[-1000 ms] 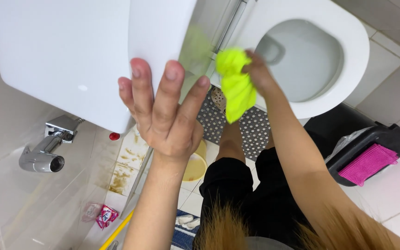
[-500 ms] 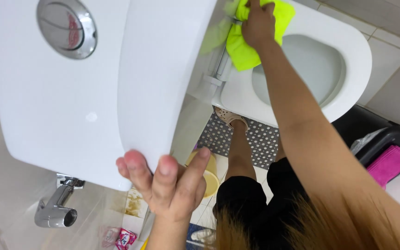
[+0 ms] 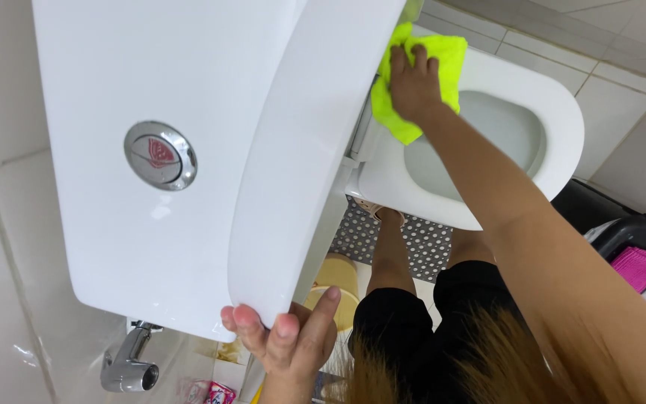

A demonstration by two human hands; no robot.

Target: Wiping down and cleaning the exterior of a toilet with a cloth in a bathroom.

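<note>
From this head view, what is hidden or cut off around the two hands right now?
- Left hand: palm and wrist, cut by the bottom edge; the cistern lid covers where its fingertips touch.
- Right hand: its palm, pressed onto the yellow cloth.
- Toilet seat: its rear, behind the lid and cloth.
- Wall valve: its lower part, cut by the bottom edge.

White cistern [image 3: 188, 150] fills the left and centre; little room past it toward the wall. Toilet seat [image 3: 555, 127] lies right of it, bowl opening clear. Right hand [image 3: 413, 82] and yellow cloth [image 3: 443, 56] occupy the seat's far-left rim. Left hand [image 3: 285, 340] blocks the cistern's near corner.
</note>
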